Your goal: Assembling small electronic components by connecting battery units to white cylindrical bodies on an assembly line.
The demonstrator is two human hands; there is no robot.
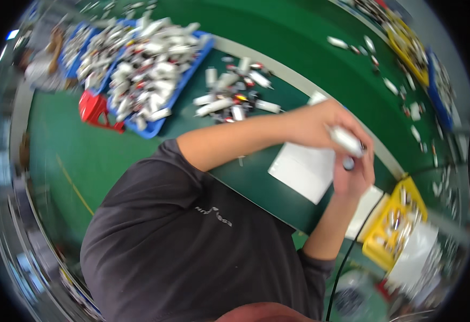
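Observation:
Both my hands meet over the right part of the dark green table (pixel 235 174). My left hand (pixel 321 124) is closed around a white cylinder (pixel 346 141), which has a thin tip at one end and a dark part at the other. Just below it, my right hand (pixel 356 180) is closed on a small round grey-ended piece (pixel 348 163). Motion blurs the fingers and both pieces. Underneath the hands lies a white sheet (pixel 302 170). To the left, a loose pile of similar white cylinders (pixel 221 104) with dark and red parts rests on the table.
Blue bins (pixel 188 75) heaped with white cylinders stand at the far left, beside a red plastic holder (pixel 96 111). On the right is a yellow bin (pixel 381 248) of parts, with a black cable (pixel 348 257) running past it. Another person (pixel 44 70) is at the far left.

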